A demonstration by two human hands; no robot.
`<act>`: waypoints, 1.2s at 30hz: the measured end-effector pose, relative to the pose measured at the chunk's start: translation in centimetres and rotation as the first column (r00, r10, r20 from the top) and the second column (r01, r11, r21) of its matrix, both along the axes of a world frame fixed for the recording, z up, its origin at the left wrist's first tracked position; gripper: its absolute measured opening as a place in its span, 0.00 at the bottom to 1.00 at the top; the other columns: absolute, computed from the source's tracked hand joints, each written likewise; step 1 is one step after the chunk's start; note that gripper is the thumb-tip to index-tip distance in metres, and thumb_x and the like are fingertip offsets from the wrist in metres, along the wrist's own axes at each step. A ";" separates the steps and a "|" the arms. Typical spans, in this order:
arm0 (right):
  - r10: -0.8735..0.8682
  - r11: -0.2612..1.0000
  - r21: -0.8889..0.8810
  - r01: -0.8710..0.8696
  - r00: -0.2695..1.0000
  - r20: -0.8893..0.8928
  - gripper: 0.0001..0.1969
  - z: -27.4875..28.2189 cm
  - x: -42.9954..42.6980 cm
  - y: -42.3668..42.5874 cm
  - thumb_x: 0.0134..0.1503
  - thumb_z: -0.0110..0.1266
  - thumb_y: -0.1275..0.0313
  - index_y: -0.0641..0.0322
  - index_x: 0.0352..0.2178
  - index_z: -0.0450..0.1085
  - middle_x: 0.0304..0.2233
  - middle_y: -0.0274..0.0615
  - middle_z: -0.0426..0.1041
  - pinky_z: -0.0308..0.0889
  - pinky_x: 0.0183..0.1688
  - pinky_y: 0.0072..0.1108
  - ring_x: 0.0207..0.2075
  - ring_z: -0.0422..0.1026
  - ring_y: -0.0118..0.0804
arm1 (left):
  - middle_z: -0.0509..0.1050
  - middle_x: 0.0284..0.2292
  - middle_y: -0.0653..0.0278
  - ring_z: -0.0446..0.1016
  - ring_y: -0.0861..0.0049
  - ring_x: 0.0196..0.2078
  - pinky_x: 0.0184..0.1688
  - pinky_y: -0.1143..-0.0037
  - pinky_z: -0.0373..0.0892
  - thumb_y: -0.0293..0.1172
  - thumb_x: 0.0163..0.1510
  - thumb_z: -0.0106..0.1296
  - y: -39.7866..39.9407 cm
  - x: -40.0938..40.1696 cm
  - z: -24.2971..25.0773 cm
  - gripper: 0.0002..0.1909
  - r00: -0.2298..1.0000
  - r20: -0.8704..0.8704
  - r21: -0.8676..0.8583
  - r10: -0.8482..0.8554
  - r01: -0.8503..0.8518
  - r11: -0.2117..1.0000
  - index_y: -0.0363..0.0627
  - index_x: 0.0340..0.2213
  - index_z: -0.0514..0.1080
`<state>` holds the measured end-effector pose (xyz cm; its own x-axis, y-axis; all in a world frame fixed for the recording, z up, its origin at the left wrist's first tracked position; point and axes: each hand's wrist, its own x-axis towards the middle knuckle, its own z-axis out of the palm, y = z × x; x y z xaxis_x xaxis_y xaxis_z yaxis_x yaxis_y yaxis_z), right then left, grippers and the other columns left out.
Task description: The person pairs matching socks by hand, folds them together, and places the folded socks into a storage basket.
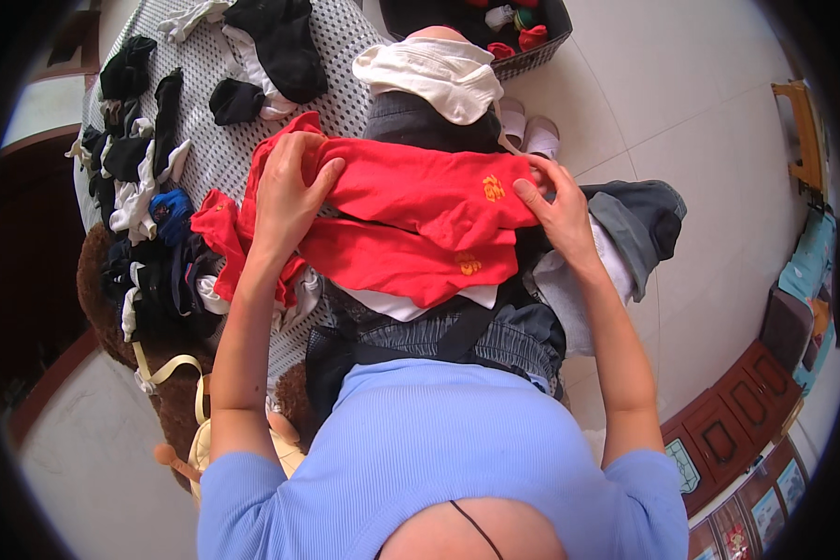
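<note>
Two red socks (406, 255) with gold printed motifs lie side by side across my lap. My left hand (294, 182) holds the left end of the farther red sock (406, 175), thumb on top. At the other end of that sock, my right hand (556, 203) pinches the edge between thumb and fingers. More red fabric (217, 217) sits left of my left wrist. White cloth (385, 302) shows beneath the nearer sock. Beyond the red pair, a cream sock (434, 73) rests over my knee on dark grey denim (427, 122).
Many black, white and blue socks (133, 161) cover the left of a dotted cloth (346, 77). Black and white socks (273, 56) lie farther back. A dark basket (525, 66) holds rolled socks on the tiled floor, near slippers (540, 136). Grey garments (623, 231) sit at the right.
</note>
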<state>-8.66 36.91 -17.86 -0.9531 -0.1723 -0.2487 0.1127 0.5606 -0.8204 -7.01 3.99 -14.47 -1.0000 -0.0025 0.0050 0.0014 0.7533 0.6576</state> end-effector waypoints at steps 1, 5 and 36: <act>0.059 0.992 0.112 -0.049 0.994 -0.093 0.22 -0.1 0.1 -0.1 0.49 0.58 0.64 0.68 0.42 0.65 0.35 0.39 0.71 0.62 0.42 0.15 0.37 0.68 0.23 | 0.71 0.32 0.58 0.70 0.70 0.35 0.39 0.75 0.65 0.32 0.46 0.55 -0.1 -0.1 -0.1 0.15 0.999 -0.044 -0.008 -0.010 0.010 1.000 0.36 0.34 0.67; -0.007 0.899 -0.376 0.223 0.867 0.498 0.21 1.8 0.0 -0.5 0.49 0.57 0.65 0.67 0.42 0.65 0.36 0.39 0.71 0.60 0.44 0.16 0.40 0.68 0.27 | 0.71 0.35 0.60 0.69 0.71 0.40 0.44 0.76 0.63 0.32 0.45 0.55 -0.7 0.1 1.3 0.17 0.928 0.371 0.424 0.017 -0.186 0.886 0.37 0.37 0.68; 0.502 0.863 0.335 -0.379 0.563 -0.657 0.12 6.2 6.0 2.0 0.35 0.56 0.77 0.49 0.23 0.64 0.32 0.30 0.69 0.63 0.46 0.32 0.35 0.63 0.34 | 0.69 0.32 0.67 0.66 0.69 0.36 0.40 0.69 0.65 0.22 0.32 0.52 -3.0 9.2 1.9 0.13 0.800 -0.446 -0.393 -0.401 0.228 0.891 0.48 0.26 0.66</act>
<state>-2.64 38.94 -11.64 -0.6538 -0.6422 0.4001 -0.7516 0.4907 -0.4407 2.23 0.99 -12.61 -0.7979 0.4003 0.4506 0.5378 0.8103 0.2326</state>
